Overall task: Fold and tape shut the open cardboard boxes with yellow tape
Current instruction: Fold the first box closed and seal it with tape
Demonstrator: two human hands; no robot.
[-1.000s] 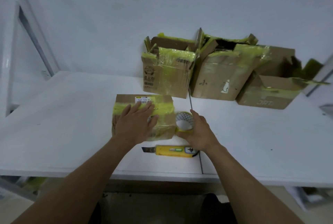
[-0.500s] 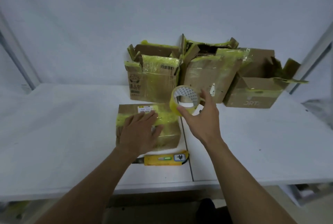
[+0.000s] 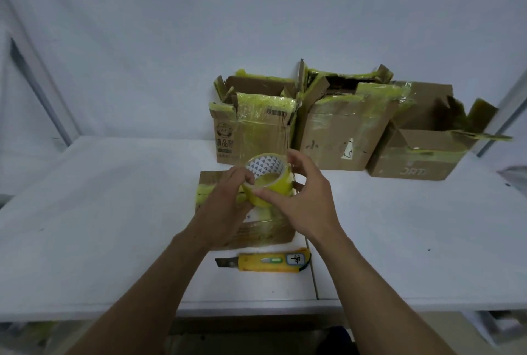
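A small closed cardboard box (image 3: 256, 233) with yellow tape across its top lies on the white table in front of me, mostly covered by my hands. Above it I hold a roll of yellow tape (image 3: 268, 179). My right hand (image 3: 305, 200) grips the roll from the right, thumb on its yellow face. My left hand (image 3: 225, 206) pinches the roll's left rim with curled fingers. Three open, tape-streaked boxes stand at the back: left (image 3: 253, 126), middle (image 3: 342, 129) and right (image 3: 422, 149).
A yellow utility knife (image 3: 265, 262) lies on the white table (image 3: 99, 226) just in front of the small box, blade end to the left. A seam in the table top runs forward at the knife's right end. A metal frame post stands at far right.
My right hand brought the tape roll down over the small box. My left hand lifted off the box top and took hold of the roll's left side.
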